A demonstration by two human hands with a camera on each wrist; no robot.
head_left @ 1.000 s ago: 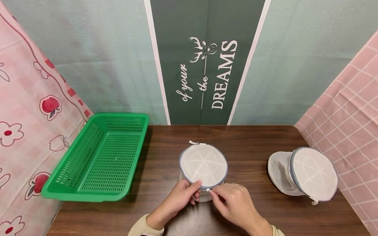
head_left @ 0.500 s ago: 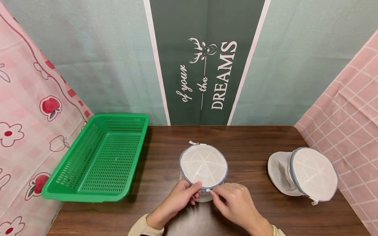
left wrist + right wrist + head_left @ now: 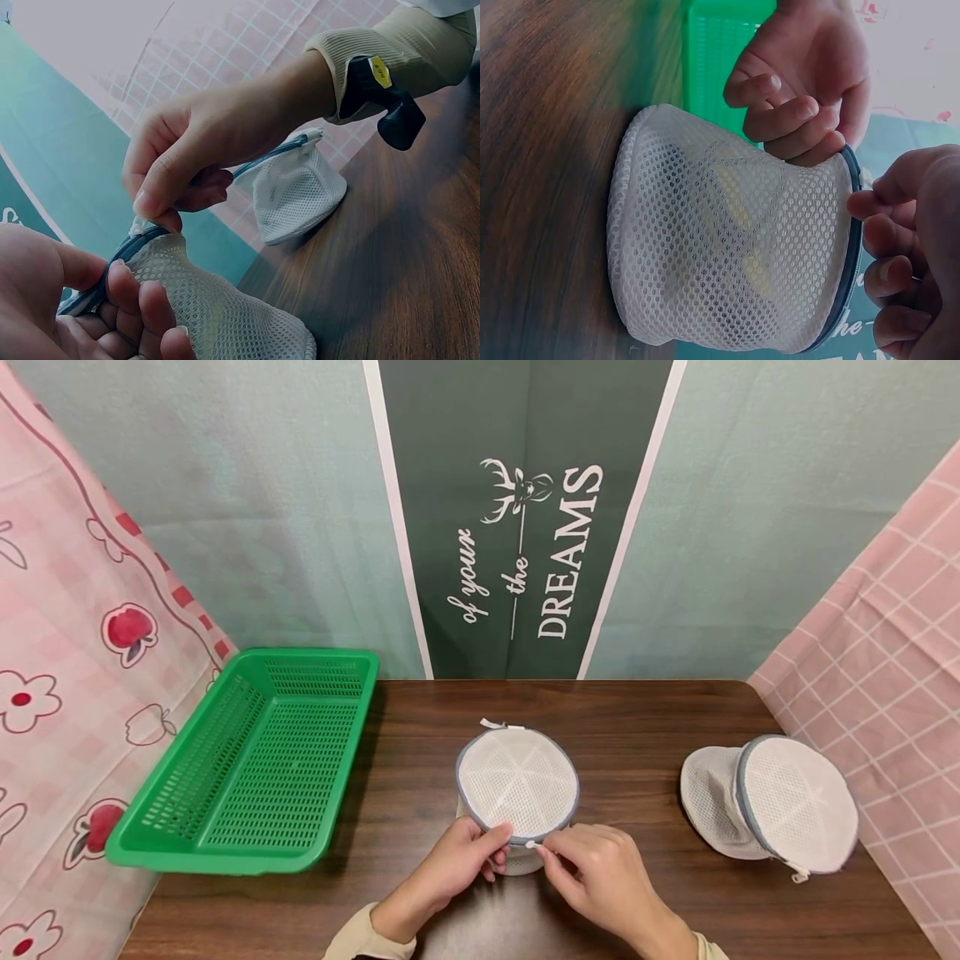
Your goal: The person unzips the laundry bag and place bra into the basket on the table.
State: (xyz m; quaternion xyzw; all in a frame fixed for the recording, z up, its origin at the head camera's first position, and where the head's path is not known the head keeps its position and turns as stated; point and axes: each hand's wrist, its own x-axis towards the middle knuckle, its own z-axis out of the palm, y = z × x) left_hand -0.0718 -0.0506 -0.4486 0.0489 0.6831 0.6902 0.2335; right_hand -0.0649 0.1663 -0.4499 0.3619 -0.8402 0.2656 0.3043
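Observation:
A round white mesh bag (image 3: 517, 781) with a blue-grey zipper rim stands upright on the table. My left hand (image 3: 457, 860) pinches the near rim between thumb and fingers. Just right of it, my right hand (image 3: 600, 877) pinches the white zipper pull (image 3: 531, 845) at that rim. Through the mesh side of the bag (image 3: 720, 240), in the right wrist view, something with yellow patches shows faintly inside; what it is I cannot tell. In the left wrist view the right thumb and forefinger meet on the pull (image 3: 138, 225).
A green perforated basket (image 3: 341, 777) stands at the left of the brown wooden table (image 3: 637, 718). Another white mesh bag (image 3: 798, 802) leans tilted at the right, near the pink checked cloth (image 3: 892, 693). A green printed cloth (image 3: 517, 410) hangs behind the table.
My right hand and the zipper pull have shifted very slightly to the right along the rim. My left hand keeps its grip, and the bag stays in place.

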